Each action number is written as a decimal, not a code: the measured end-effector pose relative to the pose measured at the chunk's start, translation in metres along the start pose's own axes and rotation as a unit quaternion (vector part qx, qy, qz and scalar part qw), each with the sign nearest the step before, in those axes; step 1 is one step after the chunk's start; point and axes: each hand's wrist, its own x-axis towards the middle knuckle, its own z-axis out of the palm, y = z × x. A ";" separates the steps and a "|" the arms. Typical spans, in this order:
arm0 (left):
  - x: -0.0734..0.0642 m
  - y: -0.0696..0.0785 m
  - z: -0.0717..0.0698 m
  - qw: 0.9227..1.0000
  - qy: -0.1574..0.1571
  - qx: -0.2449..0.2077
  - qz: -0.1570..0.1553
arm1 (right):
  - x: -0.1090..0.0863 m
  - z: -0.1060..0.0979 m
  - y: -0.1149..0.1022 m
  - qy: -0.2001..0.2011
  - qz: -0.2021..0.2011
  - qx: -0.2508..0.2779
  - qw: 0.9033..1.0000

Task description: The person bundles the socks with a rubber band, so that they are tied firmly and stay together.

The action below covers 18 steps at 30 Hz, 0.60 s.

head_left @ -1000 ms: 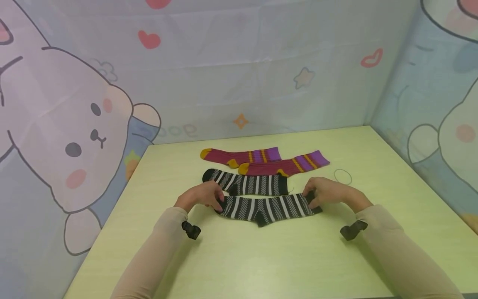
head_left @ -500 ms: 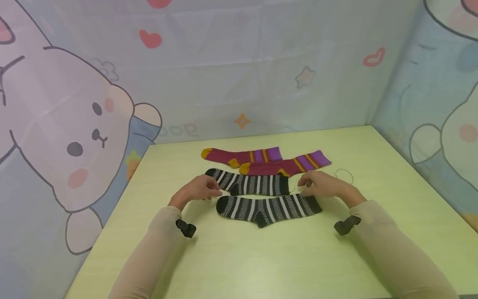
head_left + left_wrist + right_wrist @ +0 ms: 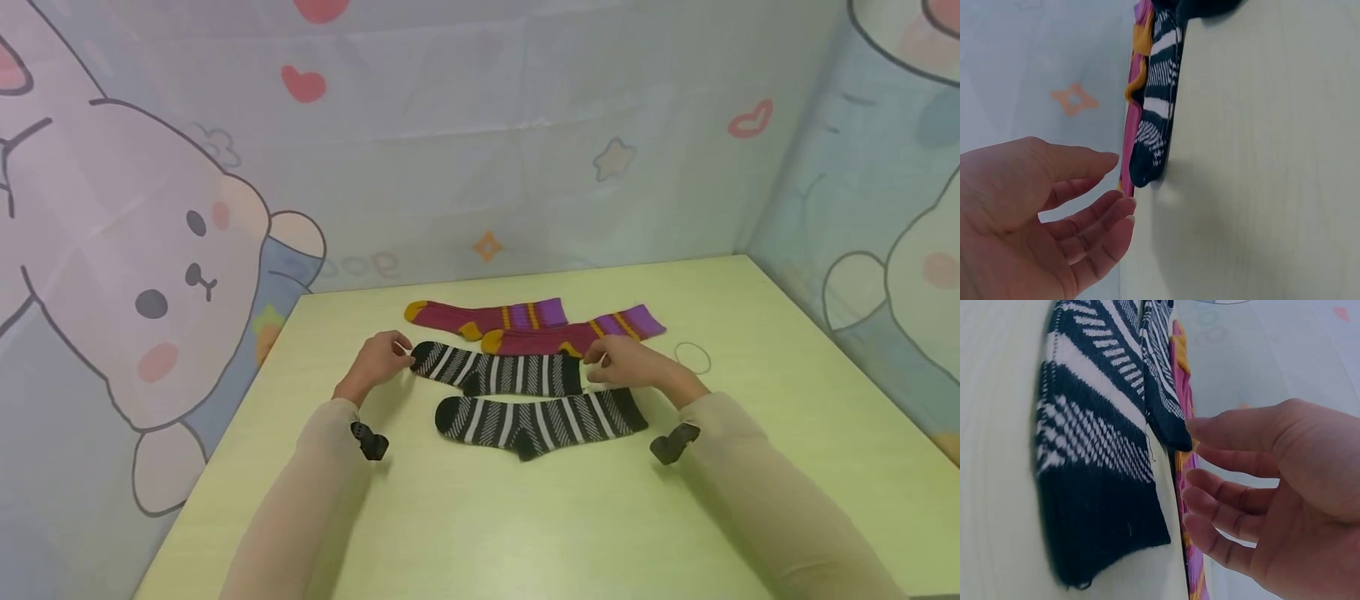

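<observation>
Two black-and-white striped socks lie flat, one behind the other. My left hand (image 3: pixel 380 358) is beside the black toe of the far striped sock (image 3: pixel 517 373), its thumb and fingers parted. At that sock's cuff, my right hand (image 3: pixel 622 362) has its fingers loosely bent and thumb tip right by the cuff's edge. In the right wrist view, a gap shows between its thumb (image 3: pixel 1235 428) and other fingers. The near striped sock (image 3: pixel 555 421) lies in front, with neither hand on it. Its dark cuff (image 3: pixel 1104 519) faces the right wrist camera.
Behind the striped socks lie two maroon socks with yellow toes and purple cuffs, the left one (image 3: pixel 480 318) and the right one (image 3: pixel 532 340), which the right hand partly overlaps. A thin loop (image 3: pixel 692 358) lies to the right on the pale yellow table (image 3: pixel 495 533). Printed cloth (image 3: pixel 450 150) stands behind.
Both hands have let go of the near striped sock's ends and moved away from me to the far striped sock's ends. The socks stay in place.
</observation>
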 end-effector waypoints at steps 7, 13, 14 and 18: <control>0.010 -0.010 0.003 1.000 -0.002 -0.017 -0.007 | 0.005 0.001 0.006 0.014 0.013 -0.002 1.000; 0.014 -0.011 0.006 0.999 -0.013 -0.039 -0.010 | 0.009 0.004 0.007 0.018 0.009 0.004 1.000; 0.015 -0.011 0.006 0.999 -0.015 -0.042 -0.010 | 0.009 0.004 0.006 0.020 0.007 0.005 1.000; 0.017 -0.008 0.007 0.999 -0.023 -0.047 -0.008 | 0.013 0.007 0.004 0.025 0.000 0.013 1.000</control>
